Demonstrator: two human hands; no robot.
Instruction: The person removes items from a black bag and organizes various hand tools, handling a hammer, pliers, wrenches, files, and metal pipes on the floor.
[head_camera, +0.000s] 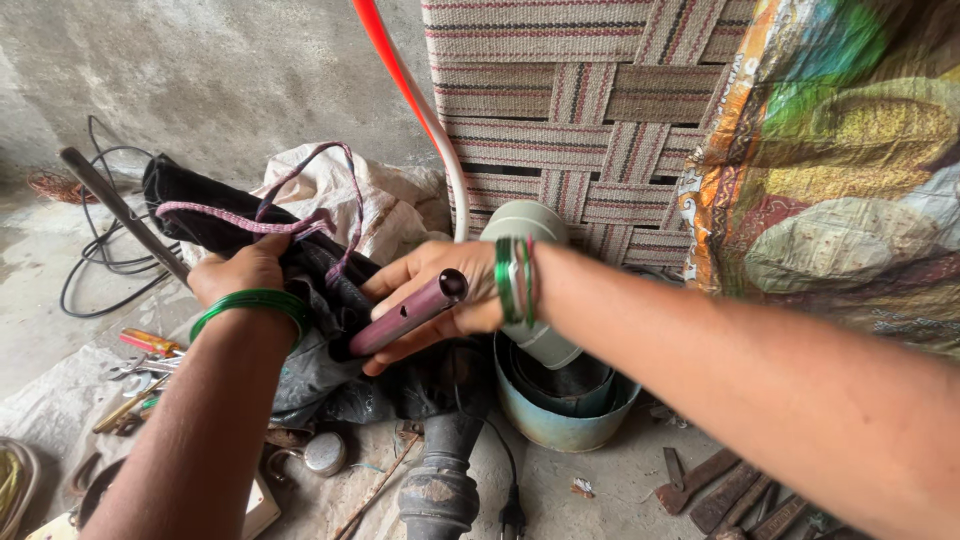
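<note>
Right hand (440, 290) is wrapped around a short purple tube (408, 315), fingers curled over it and thumb beneath, a firm closed hold. The tube's long axis runs on a slant: its open dark end sticks up past the wrist side of that hand, and the other end points down toward the black cloth bag (320, 275). The bag lies directly off the tube's lower end, touching the fingers there. Left hand (240, 270) is on the far side of the bag from the right hand, closed over a bunched fold of the dark fabric near the pink strap (260, 222) (how tightly it grips, I cannot tell). So the left is the hand on the bag, the right on the tube, with the bag's crumpled top between them.
</note>
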